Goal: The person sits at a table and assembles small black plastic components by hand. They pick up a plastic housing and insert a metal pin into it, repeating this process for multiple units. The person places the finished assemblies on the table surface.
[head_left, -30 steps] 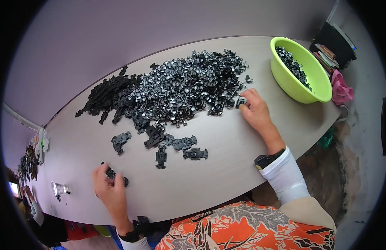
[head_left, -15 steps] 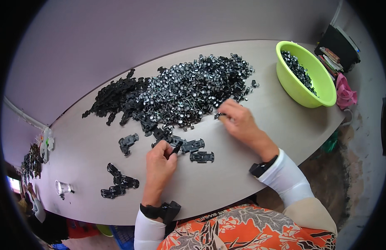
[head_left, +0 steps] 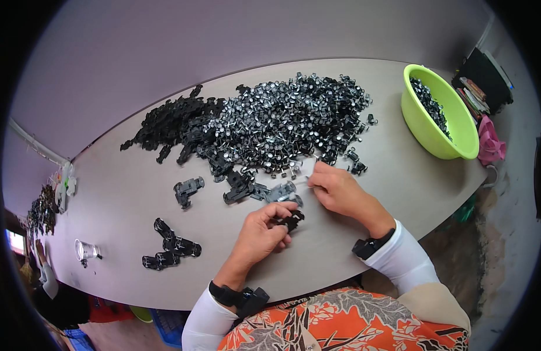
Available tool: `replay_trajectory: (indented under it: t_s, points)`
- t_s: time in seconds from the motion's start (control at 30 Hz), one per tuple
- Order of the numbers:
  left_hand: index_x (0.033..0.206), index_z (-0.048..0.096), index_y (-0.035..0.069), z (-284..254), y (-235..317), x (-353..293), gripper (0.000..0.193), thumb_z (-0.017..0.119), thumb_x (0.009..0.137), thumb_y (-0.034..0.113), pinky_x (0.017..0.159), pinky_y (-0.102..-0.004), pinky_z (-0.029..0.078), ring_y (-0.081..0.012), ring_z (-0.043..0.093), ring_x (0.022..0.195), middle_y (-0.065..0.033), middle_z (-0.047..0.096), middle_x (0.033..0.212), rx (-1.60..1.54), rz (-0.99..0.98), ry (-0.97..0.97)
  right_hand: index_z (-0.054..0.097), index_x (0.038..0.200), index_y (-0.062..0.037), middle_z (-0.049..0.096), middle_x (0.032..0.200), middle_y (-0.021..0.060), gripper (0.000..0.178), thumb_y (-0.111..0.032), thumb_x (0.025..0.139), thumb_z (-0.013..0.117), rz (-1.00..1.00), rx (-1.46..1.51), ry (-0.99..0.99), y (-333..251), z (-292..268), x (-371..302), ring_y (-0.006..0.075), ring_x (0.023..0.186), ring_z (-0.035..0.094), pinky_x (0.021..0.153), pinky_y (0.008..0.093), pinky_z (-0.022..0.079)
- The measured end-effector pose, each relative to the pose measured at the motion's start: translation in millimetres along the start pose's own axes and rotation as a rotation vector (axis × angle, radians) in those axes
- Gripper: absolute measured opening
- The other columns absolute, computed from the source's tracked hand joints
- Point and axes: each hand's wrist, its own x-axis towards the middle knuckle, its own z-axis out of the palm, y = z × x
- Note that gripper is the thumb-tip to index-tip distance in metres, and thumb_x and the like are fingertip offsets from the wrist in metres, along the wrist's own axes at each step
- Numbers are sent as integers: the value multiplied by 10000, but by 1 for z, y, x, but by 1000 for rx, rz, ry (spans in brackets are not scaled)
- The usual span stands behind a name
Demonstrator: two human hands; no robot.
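My left hand (head_left: pixel 261 234) is closed on a black toy-car chassis (head_left: pixel 292 220), held low over the table. To its right, my right hand (head_left: pixel 334 186) is pinched at the near edge of a big heap of wheel axles (head_left: pixel 288 117). A thin pale piece at its fingertips looks like a wheel axle; blur hides the detail. Several grey and black chassis (head_left: pixel 241 186) lie between my left hand and the heap, some partly covered by the fingers. Beyond them, a dark heap of chassis (head_left: pixel 177 123) joins the wheel axles on the left.
A lime-green basin (head_left: pixel 440 111) of wheel axles stands at the far right, beside books and a pink bag (head_left: pixel 491 140). At left lie a lone chassis (head_left: pixel 188 191), a cluster of black chassis (head_left: pixel 171 245) and a clear cup (head_left: pixel 86 250). Another person's arm (head_left: pixel 45 266) shows far left.
My left hand has moved right, bringing the black chassis closer to my right hand. My right hand has shifted slightly nearer to me. The whole view has shifted a little.
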Motion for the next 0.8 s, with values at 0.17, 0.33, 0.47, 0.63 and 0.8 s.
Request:
replay_trajectory:
  t_s: [0.17, 0.33, 0.47, 0.63, 0.8]
  points:
    - [923, 567, 10, -10, 4, -2, 197, 512, 763, -91, 457, -211, 472, -94, 614, 580, -127, 594, 1217, 1, 1, 118, 607, 978, -30, 575, 1029, 141, 298, 45, 692, 570, -212, 28, 334, -5, -4, 24, 332, 906, 581, 733, 381, 487]
    - [920, 567, 13, -12, 5, -2, 199, 511, 762, -95, 441, -206, 462, -98, 622, 580, -131, 595, 1211, 8, 6, 153, 613, 985, -49, 503, 1246, 108, 277, -16, 710, 622, -336, -262, 131, -6, 21, 53, 306, 1123, 463, 866, 406, 418]
    - [911, 567, 14, -15, 4, -3, 189, 510, 767, -93, 439, -205, 460, -103, 629, 588, -131, 595, 1204, -31, 23, 217, 618, 831, -37, 522, 1141, 86, 110, -33, 722, 627, -244, -207, -46, -10, 11, 25, 305, 1014, 478, 851, 410, 403]
    - [924, 578, 18, -9, 5, -5, 192, 502, 780, -83, 446, -204, 459, -105, 631, 589, -129, 608, 1165, 0, 77, 238, 614, 828, -49, 569, 1131, 72, 105, -27, 727, 632, -219, -142, -18, -3, -10, -27, 304, 1020, 485, 887, 418, 377]
    - [1004, 597, 16, -7, 5, -8, 264, 488, 779, -69, 470, -205, 459, -94, 627, 599, -100, 646, 973, 86, -30, 205, 629, 834, -54, 649, 1058, 75, 127, 12, 724, 632, -172, -27, 13, -9, -23, -46, 278, 961, 570, 855, 374, 428]
